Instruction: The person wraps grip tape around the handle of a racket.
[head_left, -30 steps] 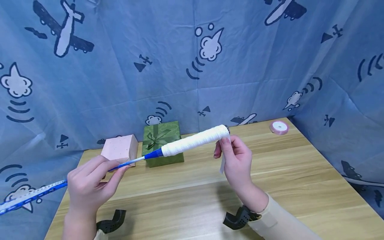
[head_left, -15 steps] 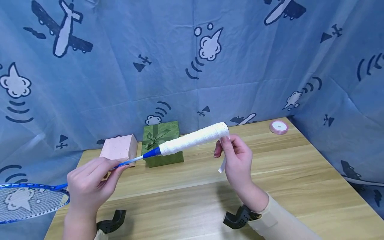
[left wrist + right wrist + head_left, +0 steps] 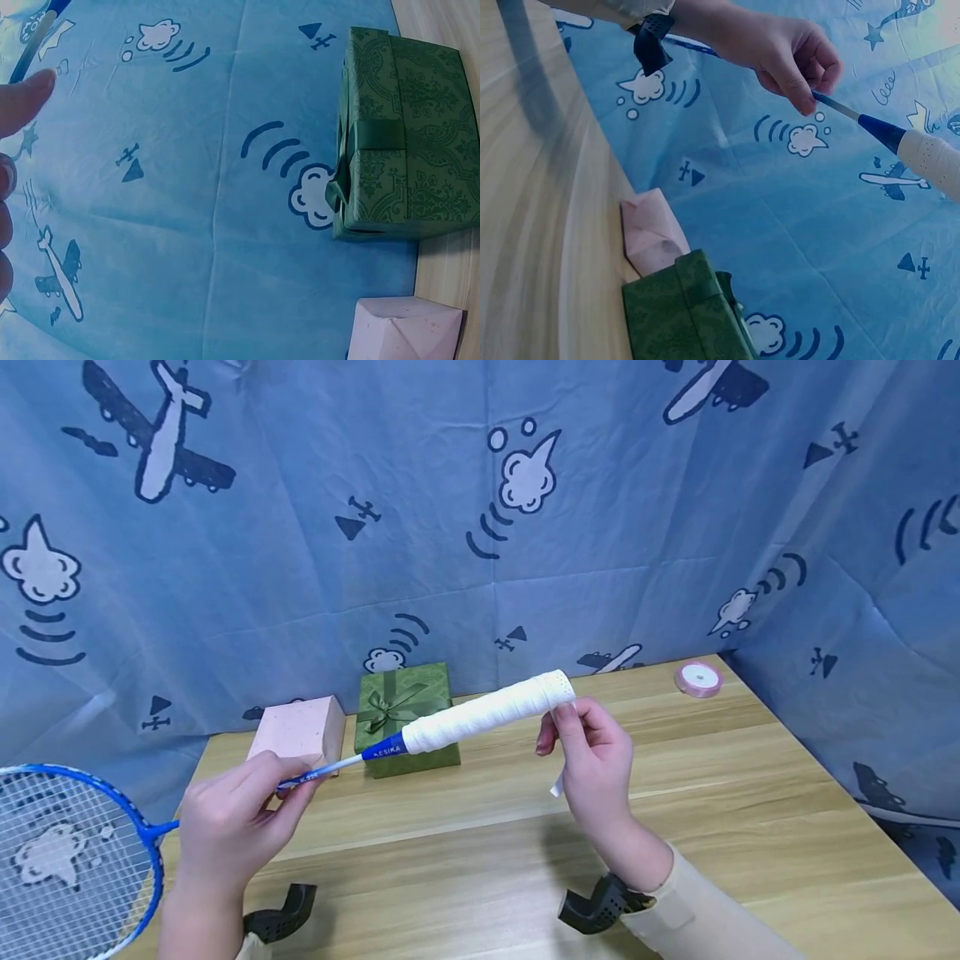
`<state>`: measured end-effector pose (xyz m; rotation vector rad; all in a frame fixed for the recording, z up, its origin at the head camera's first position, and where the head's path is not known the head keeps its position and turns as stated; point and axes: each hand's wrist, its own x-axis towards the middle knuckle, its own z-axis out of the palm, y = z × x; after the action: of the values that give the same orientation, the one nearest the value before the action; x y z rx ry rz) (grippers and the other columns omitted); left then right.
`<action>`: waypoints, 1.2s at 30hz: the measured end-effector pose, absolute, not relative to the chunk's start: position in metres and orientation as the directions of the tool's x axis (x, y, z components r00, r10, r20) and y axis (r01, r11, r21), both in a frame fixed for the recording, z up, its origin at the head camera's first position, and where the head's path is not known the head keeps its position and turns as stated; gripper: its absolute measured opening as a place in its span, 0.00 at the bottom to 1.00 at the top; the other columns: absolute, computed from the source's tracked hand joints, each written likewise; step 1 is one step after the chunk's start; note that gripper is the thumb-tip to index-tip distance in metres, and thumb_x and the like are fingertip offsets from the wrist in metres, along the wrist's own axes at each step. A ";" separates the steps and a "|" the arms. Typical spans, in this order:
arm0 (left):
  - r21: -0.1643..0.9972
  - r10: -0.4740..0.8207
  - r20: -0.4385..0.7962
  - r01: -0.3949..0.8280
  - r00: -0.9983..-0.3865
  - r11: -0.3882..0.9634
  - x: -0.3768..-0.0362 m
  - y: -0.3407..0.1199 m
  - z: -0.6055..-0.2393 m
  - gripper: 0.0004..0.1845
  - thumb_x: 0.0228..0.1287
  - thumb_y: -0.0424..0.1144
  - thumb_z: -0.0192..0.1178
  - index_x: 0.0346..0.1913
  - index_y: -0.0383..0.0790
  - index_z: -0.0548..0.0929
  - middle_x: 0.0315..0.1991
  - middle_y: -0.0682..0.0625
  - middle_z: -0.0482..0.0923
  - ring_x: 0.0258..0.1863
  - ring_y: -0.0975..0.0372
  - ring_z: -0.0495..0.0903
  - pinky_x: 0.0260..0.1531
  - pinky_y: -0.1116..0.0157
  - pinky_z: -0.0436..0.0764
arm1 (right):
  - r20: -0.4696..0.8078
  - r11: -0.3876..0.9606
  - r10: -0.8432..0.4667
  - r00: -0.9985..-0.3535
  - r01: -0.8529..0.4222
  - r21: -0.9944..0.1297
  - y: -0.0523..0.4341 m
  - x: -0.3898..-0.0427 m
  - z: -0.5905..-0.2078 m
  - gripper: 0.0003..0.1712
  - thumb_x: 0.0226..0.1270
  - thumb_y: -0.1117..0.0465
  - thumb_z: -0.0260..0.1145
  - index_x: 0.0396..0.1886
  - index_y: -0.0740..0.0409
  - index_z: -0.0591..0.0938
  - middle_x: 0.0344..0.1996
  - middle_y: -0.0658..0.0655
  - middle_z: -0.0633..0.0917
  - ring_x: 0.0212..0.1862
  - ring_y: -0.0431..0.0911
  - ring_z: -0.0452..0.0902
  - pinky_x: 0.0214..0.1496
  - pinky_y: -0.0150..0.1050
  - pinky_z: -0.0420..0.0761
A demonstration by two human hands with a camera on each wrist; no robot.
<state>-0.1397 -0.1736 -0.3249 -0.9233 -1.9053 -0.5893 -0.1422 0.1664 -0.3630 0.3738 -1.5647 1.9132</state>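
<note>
A blue badminton racket [image 3: 384, 747] is held up above the table, its handle pointing right. My left hand [image 3: 236, 810] pinches the thin shaft between thumb and fingers. White grip tape [image 3: 487, 714] covers the handle in overlapping turns up to the butt end. Just below that end, my right hand [image 3: 594, 764] pinches the tape between thumb and forefinger, and a short tape tail [image 3: 557, 787] hangs beneath. In the right wrist view the left hand [image 3: 791, 60] grips the shaft; the left wrist view catches only its thumb [image 3: 30, 97] and fingertips at the edge.
A green gift box [image 3: 408, 756] with a ribbon bow and a pink box [image 3: 296, 727] stand at the back left of the wooden table [image 3: 465, 877]. A pink ribbon spool [image 3: 698, 678] lies at the back right. A blue printed curtain [image 3: 420, 527] hangs behind.
The racket has turned about its shaft: its head, edge-on at first, now shows its strung face at left, and lettering shows on the blue cone. The right hand has stayed nearly still.
</note>
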 end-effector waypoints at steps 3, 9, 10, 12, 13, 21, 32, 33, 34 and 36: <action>0.026 0.358 0.887 0.805 -0.292 0.592 -0.140 -0.171 -0.325 0.20 0.76 0.49 0.60 0.28 0.40 0.87 0.18 0.57 0.77 0.14 0.74 0.58 0.16 0.78 0.56 | 0.579 -0.101 0.287 -0.764 -0.625 -0.774 0.166 -0.142 -0.362 0.17 0.80 0.68 0.57 0.30 0.77 0.74 0.24 0.53 0.82 0.25 0.43 0.77 0.30 0.31 0.82; 0.031 0.365 0.879 0.801 -0.307 0.598 -0.138 -0.169 -0.325 0.21 0.76 0.51 0.60 0.27 0.41 0.87 0.20 0.56 0.79 0.15 0.74 0.59 0.16 0.78 0.57 | 0.569 -0.115 0.283 -0.772 -0.616 -0.779 0.166 -0.143 -0.361 0.16 0.80 0.69 0.57 0.31 0.78 0.75 0.23 0.52 0.82 0.24 0.42 0.78 0.29 0.32 0.83; 0.028 0.367 0.878 0.798 -0.308 0.602 -0.138 -0.170 -0.325 0.22 0.76 0.51 0.60 0.27 0.41 0.87 0.20 0.56 0.79 0.15 0.73 0.60 0.16 0.78 0.58 | 0.567 -0.117 0.285 -0.773 -0.616 -0.779 0.166 -0.143 -0.361 0.16 0.80 0.69 0.57 0.30 0.78 0.75 0.23 0.53 0.82 0.24 0.42 0.78 0.29 0.32 0.83; 0.020 0.369 0.878 0.793 -0.305 0.609 -0.138 -0.170 -0.324 0.23 0.76 0.52 0.60 0.27 0.40 0.87 0.22 0.54 0.79 0.14 0.72 0.61 0.15 0.77 0.59 | 0.562 -0.111 0.292 -0.773 -0.612 -0.783 0.166 -0.142 -0.361 0.16 0.79 0.69 0.58 0.29 0.77 0.75 0.23 0.53 0.82 0.24 0.42 0.78 0.29 0.32 0.82; 0.016 0.369 0.879 0.792 -0.302 0.610 -0.138 -0.170 -0.324 0.23 0.76 0.52 0.60 0.26 0.39 0.87 0.22 0.54 0.79 0.14 0.72 0.61 0.15 0.77 0.59 | 0.559 -0.106 0.297 -0.774 -0.608 -0.786 0.166 -0.142 -0.361 0.16 0.79 0.69 0.59 0.28 0.77 0.75 0.22 0.52 0.82 0.23 0.42 0.77 0.28 0.32 0.82; 0.037 0.360 0.885 0.816 -0.294 0.577 -0.140 -0.169 -0.324 0.23 0.76 0.51 0.61 0.28 0.38 0.88 0.20 0.56 0.73 0.15 0.73 0.59 0.17 0.80 0.56 | 0.544 -0.111 0.288 -0.788 -0.592 -0.799 0.166 -0.143 -0.361 0.18 0.79 0.68 0.58 0.27 0.75 0.75 0.22 0.54 0.81 0.23 0.43 0.76 0.28 0.33 0.81; 0.058 0.380 0.865 0.818 -0.327 0.573 -0.136 -0.169 -0.324 0.22 0.75 0.53 0.61 0.29 0.40 0.88 0.18 0.60 0.71 0.17 0.76 0.58 0.18 0.81 0.56 | 0.547 -0.114 0.275 -0.791 -0.591 -0.798 0.167 -0.142 -0.363 0.16 0.79 0.69 0.58 0.29 0.77 0.75 0.23 0.52 0.82 0.24 0.42 0.77 0.28 0.32 0.82; 0.049 0.380 0.869 0.817 -0.318 0.574 -0.137 -0.168 -0.324 0.22 0.76 0.53 0.61 0.29 0.40 0.88 0.18 0.60 0.71 0.16 0.76 0.57 0.17 0.81 0.55 | 0.546 -0.113 0.274 -0.791 -0.591 -0.799 0.167 -0.142 -0.363 0.16 0.79 0.69 0.58 0.29 0.77 0.75 0.23 0.52 0.82 0.24 0.42 0.77 0.29 0.32 0.82; 0.041 0.378 0.872 0.815 -0.311 0.577 -0.137 -0.168 -0.323 0.22 0.76 0.52 0.61 0.29 0.40 0.88 0.18 0.60 0.71 0.16 0.76 0.57 0.17 0.81 0.55 | 0.546 -0.112 0.273 -0.792 -0.590 -0.800 0.167 -0.142 -0.363 0.16 0.79 0.69 0.58 0.29 0.77 0.75 0.23 0.53 0.82 0.24 0.42 0.77 0.29 0.32 0.82; 0.032 0.374 0.876 0.812 -0.303 0.583 -0.137 -0.167 -0.322 0.22 0.76 0.52 0.61 0.29 0.40 0.88 0.18 0.59 0.73 0.15 0.76 0.58 0.16 0.80 0.55 | 0.545 -0.111 0.274 -0.792 -0.589 -0.800 0.168 -0.142 -0.364 0.15 0.79 0.69 0.58 0.30 0.77 0.76 0.23 0.53 0.82 0.24 0.42 0.77 0.29 0.32 0.82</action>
<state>-0.1374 -0.1674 -0.3224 -0.9543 -1.9049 -0.6056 -0.1421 0.1676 -0.3637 0.3510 -1.5931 1.9532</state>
